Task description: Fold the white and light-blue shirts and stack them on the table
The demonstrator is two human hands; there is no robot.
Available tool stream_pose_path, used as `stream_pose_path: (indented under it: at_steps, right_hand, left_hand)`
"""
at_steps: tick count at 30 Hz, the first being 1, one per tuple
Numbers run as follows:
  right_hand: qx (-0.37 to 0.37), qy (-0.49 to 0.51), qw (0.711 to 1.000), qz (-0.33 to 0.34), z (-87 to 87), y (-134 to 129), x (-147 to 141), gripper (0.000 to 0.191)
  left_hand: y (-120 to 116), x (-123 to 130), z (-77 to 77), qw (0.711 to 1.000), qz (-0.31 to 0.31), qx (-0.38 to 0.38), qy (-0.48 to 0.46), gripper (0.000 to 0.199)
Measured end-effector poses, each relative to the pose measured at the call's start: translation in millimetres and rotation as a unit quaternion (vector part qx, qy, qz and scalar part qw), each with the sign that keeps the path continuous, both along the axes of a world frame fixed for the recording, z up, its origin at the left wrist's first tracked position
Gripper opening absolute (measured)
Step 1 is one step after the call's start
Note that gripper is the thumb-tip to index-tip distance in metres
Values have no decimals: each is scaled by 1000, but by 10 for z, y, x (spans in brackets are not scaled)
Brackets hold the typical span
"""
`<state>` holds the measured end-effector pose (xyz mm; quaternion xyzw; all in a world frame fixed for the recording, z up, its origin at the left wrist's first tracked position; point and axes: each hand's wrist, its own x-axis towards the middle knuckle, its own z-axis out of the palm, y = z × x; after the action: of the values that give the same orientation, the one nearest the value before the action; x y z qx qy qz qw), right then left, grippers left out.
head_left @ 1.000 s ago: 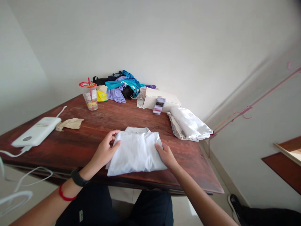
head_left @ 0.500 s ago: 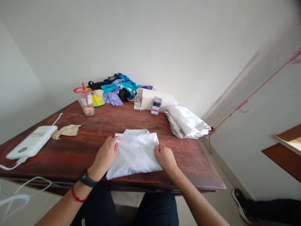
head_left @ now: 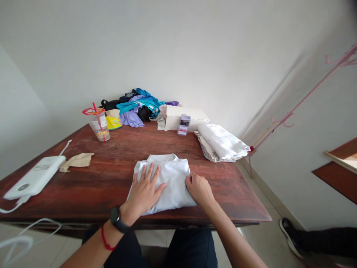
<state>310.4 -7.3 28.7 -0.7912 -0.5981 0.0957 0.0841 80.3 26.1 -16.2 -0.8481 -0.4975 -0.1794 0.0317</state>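
A folded white garment (head_left: 174, 182) lies on the dark wooden table (head_left: 111, 149) near its front edge, with its collar at the far side. My left hand (head_left: 145, 191) rests flat on the garment's left half, fingers spread. At the garment's right edge, my right hand (head_left: 198, 188) is closed, its fingers curled on the cloth. A black watch and a red string are on my left wrist.
Behind are a plastic cup (head_left: 99, 126), a heap of clothes (head_left: 142, 104), a white box (head_left: 195, 117) and a stack of white cloth (head_left: 223, 141). At left lie a power bank (head_left: 35, 176) and brown paper (head_left: 78, 161). Someone's shoe (head_left: 290, 236) is at lower right.
My left hand has let go of the garment's upper left edge and moved right, now flat on top with fingers spread. My right hand stays at the right edge. The view has shifted slightly.
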Motion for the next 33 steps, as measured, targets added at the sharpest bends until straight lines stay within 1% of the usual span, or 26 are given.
stream_pose_path:
  at_steps: [2, 4, 5, 7, 8, 10, 11, 13, 14, 16, 18, 21, 23, 26, 28, 30, 33]
  right_hand:
    - [1, 6, 1000, 3, -13, -12, 21, 33]
    - [5, 20, 1000, 7, -25, -22, 47, 32]
    - [6, 26, 1000, 9, -26, -26, 59, 31]
    - [11, 35, 999, 7, -3, -32, 73, 30]
    - [25, 35, 999, 6, 20, -31, 70, 29]
    - [88, 25, 996, 17, 77, -17, 31, 28]
    - [129, 19, 991, 38, 102, -1, -4, 30]
    - [196, 9, 974, 110, 118, 47, -97, 37]
    - [208, 5, 966, 153, 103, 75, -147, 40]
    - [189, 0, 956, 222, 22, 130, -232, 47]
    - [141, -4, 960, 243, -104, 170, -279, 53]
    - [86, -8, 970, 228, -277, 196, -282, 64]
    - [71, -13, 975, 208, -339, 203, -266, 70]
    - [52, -17, 983, 173, -355, 213, -258, 73]
    - [42, -18, 986, 162, -344, 220, -263, 73]
    - [38, -20, 986, 159, -339, 226, -270, 74]
    - [40, -21, 986, 158, -352, 231, -272, 73]
  left_hand:
    - [-3, -21, -84, 1000, 13, 13, -12, 70]
    - [-23, -30, -77, 999, 27, 22, -21, 73]
    - [-34, -25, -39, 999, 29, 25, -22, 72]
    - [-49, 6, 80, 1000, 0, 25, -9, 66]
    - [-48, 33, 145, 999, -25, 22, 0, 63]
    - [-24, 101, 251, 997, -74, 10, 15, 57]
    - [-3, 139, 280, 996, -92, 2, 18, 55]
    - [41, 210, 288, 993, -113, -12, 19, 53]
    - [59, 237, 269, 992, -122, -17, 20, 53]
    - [78, 269, 204, 991, -131, -25, 25, 53]
    - [73, 269, 128, 992, -120, -32, 29, 54]
    - [46, 233, 31, 995, -87, -33, 26, 59]
    - [38, 198, -10, 998, -55, -19, 20, 59]
    - [60, 133, -31, 1000, 7, 8, 20, 60]
    - [91, 84, -23, 999, 40, 12, 25, 64]
    - [121, 41, -7, 998, 56, 6, 31, 66]
    - [140, 6, 10, 998, 61, -3, 35, 68]
